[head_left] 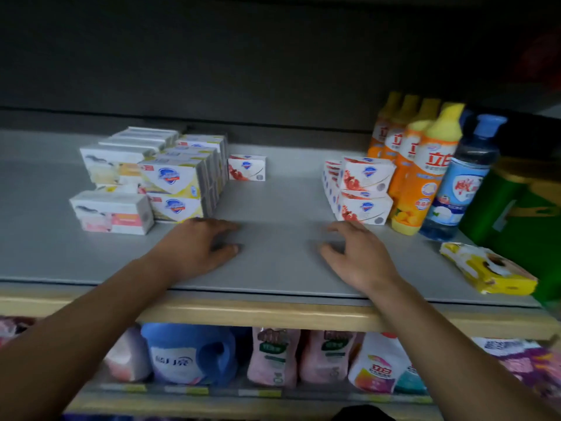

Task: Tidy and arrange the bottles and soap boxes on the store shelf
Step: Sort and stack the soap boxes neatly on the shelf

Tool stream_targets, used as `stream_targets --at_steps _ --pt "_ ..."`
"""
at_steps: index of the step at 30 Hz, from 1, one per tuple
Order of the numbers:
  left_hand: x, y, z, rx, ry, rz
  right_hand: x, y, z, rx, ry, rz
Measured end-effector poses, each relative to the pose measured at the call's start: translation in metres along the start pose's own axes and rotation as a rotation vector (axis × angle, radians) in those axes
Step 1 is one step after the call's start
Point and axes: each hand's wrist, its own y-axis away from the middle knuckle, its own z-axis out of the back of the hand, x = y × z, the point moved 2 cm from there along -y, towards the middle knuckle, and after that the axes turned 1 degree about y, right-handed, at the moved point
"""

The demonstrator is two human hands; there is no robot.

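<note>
On the grey shelf (pixel 273 196), white-and-yellow soap boxes (pixel 179 189) stand stacked at the left, with pink-marked boxes (pixel 112 212) beside them. One red-and-white soap box (pixel 247 167) stands alone further back. A stack of red-and-white boxes (pixel 361 189) sits at the right, next to several orange bottles (pixel 419 165) and a blue bottle (pixel 464 180). My left hand (pixel 197 247) rests flat on the shelf just in front of the yellow stack, holding nothing. My right hand (pixel 352 253) hovers or rests with loosely bent fingers just in front of the red stack, empty.
A yellow packet (pixel 488 268) lies near the shelf's right front edge. A green container (pixel 516 208) stands at the far right. The lower shelf holds a blue jug (pixel 188 354), pink pouches (pixel 273 357) and other refill packs. A wooden lip (pixel 273 314) fronts the shelf.
</note>
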Motion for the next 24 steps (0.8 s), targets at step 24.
stream_targets --at_steps 24 --pt "0.027 0.0 -0.021 -0.061 -0.043 -0.009 0.105 -0.243 -0.112 0.014 0.066 0.138"
